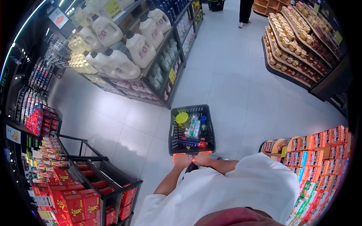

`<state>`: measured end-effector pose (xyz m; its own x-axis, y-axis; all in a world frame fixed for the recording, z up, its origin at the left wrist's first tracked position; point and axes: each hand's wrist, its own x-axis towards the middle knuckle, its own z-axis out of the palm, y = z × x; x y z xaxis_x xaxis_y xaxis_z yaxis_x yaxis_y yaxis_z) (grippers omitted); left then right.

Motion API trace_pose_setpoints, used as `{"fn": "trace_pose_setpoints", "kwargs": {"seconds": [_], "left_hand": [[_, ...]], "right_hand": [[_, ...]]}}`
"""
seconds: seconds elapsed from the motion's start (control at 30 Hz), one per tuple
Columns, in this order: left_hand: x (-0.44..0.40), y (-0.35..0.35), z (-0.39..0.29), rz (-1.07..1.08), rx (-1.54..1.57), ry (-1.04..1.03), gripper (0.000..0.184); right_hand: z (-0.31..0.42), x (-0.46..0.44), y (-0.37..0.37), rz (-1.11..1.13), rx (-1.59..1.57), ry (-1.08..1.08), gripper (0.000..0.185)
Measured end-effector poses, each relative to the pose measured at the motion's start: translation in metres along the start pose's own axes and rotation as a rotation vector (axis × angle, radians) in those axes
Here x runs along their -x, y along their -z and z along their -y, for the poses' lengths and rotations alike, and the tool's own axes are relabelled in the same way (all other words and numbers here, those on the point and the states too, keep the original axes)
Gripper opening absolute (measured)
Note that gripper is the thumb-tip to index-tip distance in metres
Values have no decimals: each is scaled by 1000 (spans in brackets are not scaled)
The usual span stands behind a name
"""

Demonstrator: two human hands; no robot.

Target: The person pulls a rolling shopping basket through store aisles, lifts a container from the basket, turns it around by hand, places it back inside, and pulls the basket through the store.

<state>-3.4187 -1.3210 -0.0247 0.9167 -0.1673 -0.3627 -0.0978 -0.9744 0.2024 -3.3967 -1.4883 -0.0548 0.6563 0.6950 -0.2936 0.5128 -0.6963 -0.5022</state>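
Observation:
A black shopping basket [173, 132] is in front of me, at the middle of the view. Along its near side runs an orange handle [175, 157], and both hands are closed around it, close together. My left hand [182, 161] is on the left part and my right hand [203, 159] on the right part. Inside the basket are a tub with a yellow-green lid [182, 118], white and green packages [193, 128], a bottle with a blue cap [203, 119] and a long dark box [190, 142] near a red item [202, 144].
Ahead on the left, a shelf carries large white jugs [141, 49]. Tiered shelves of jars [290, 45] stand at the right. Red boxes [77, 203] fill a rack at lower left, orange boxes [313, 150] a display at lower right. A person's legs [246, 13] show ahead on the tiled floor [222, 86].

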Motion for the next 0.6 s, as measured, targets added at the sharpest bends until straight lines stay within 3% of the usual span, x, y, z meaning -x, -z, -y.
{"fn": "trace_pose_setpoints", "kwargs": {"seconds": [0.2, 0.6], "left_hand": [[-13, 19, 8, -145, 63, -90, 46], [-80, 63, 30, 13, 45, -102, 48]], "right_hand": [[-1, -16, 4, 98, 2, -177, 35], [-26, -67, 32, 111, 11, -267, 33]]}}
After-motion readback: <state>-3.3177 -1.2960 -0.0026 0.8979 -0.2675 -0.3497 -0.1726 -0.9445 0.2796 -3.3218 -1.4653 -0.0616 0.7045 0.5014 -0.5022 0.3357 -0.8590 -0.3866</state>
